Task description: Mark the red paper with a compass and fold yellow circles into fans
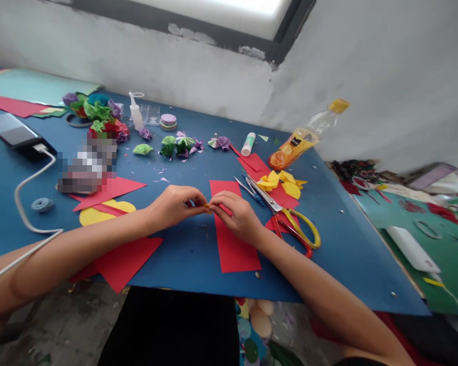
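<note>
Centrally, over the blue-covered bench [183, 254], left hand [173, 203] and right hand [236, 216] meet, fingers of both pinched together on a small orange-yellow paper scrap [207, 205]. Beneath the right hand lies a long red paper strip [234, 249]. Just right: yellow-handled scissors [290, 218], yellow paper petals [282, 183]. Far edge: crumpled multicoloured paper flowers [99, 114], orange-labelled plastic bottle [305, 140].

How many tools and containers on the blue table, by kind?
Scissors: 1
Glue stick: 1
Squeeze glue bottle: 1
Drink bottle: 1
Phone: 1
Total: 5
Both hands, left hand and right hand, pinch one small folded paper piece between them.
</note>
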`<move>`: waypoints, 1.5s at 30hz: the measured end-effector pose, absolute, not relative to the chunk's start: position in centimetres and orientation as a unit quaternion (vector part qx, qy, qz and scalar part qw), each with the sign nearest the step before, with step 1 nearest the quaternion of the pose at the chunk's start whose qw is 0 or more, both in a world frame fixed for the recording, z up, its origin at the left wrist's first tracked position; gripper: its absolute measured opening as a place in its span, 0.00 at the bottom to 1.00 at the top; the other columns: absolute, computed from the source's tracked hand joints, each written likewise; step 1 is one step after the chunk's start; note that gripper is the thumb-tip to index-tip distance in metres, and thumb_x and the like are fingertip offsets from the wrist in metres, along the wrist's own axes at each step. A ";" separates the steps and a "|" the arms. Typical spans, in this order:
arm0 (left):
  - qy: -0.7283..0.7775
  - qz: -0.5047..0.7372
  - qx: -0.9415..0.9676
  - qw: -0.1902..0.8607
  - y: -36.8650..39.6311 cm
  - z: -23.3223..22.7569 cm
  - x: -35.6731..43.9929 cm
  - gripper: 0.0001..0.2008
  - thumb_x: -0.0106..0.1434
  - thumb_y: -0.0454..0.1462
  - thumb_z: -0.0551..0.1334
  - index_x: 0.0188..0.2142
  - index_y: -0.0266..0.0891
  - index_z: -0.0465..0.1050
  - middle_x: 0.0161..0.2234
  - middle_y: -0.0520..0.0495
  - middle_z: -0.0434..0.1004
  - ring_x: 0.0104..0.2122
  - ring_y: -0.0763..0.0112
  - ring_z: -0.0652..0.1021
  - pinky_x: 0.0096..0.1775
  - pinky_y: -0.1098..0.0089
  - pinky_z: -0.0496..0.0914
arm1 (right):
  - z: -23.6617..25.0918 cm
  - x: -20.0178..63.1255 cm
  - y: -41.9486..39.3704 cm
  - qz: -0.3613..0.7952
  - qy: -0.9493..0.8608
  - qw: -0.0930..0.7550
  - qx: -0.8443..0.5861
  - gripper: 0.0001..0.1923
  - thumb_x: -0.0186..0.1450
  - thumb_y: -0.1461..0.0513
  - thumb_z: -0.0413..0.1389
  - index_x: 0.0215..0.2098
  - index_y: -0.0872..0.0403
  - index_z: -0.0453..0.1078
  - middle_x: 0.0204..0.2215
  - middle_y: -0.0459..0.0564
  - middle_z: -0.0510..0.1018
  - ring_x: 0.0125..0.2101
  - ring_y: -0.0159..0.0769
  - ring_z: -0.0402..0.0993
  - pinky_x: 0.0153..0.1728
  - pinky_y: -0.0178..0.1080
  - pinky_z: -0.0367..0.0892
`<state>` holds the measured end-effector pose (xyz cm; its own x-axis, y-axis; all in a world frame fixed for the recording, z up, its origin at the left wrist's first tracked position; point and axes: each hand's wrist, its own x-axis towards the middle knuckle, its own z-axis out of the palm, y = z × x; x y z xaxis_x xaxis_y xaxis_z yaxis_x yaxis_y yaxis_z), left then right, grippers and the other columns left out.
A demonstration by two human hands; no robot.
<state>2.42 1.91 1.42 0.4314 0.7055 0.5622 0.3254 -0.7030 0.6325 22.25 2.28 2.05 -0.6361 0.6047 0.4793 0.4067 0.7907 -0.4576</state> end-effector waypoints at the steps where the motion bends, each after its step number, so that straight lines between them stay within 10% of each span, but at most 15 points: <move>1: 0.319 0.435 0.814 0.216 1.8 1.4 2.4 0.15 0.62 0.46 0.60 0.29 0.36 0.72 0.23 0.52 0.76 0.21 0.79 0.75 0.26 0.80 0.72 | 2.1 22.2 2.2 0.163 -0.888 0.320 -0.287 0.06 0.68 0.62 0.50 0.35 0.54 0.67 0.31 0.51 0.75 0.34 0.36 0.72 0.37 0.38 0.68; 10: 0.238 0.447 0.857 0.088 2.1 1.3 2.0 0.10 0.66 0.37 0.56 0.37 0.37 0.75 0.35 0.45 0.81 0.32 0.73 0.81 0.35 0.77 0.74 | 2.3 22.3 2.4 0.174 -0.869 0.341 -0.314 0.08 0.68 0.60 0.50 0.34 0.54 0.67 0.31 0.50 0.75 0.34 0.36 0.72 0.36 0.38 0.68; 26: 0.306 0.452 0.804 0.236 1.7 1.0 2.8 0.13 0.62 0.38 0.60 0.23 0.36 0.64 0.24 0.52 0.73 0.23 0.80 0.73 0.28 0.81 0.71 | 2.2 21.8 2.0 0.198 -0.864 0.352 -0.300 0.03 0.65 0.62 0.55 0.34 0.54 0.69 0.30 0.49 0.76 0.34 0.34 0.73 0.38 0.37 0.68; 45: 0.267 0.433 0.853 0.115 2.0 0.6 2.4 0.05 0.64 0.36 0.60 0.32 0.38 0.66 0.34 0.47 0.74 0.33 0.75 0.75 0.37 0.74 0.71 | 3.3 23.3 3.1 0.052 -0.904 0.319 -0.282 0.05 0.67 0.63 0.52 0.36 0.55 0.70 0.34 0.52 0.75 0.37 0.37 0.72 0.40 0.39 0.69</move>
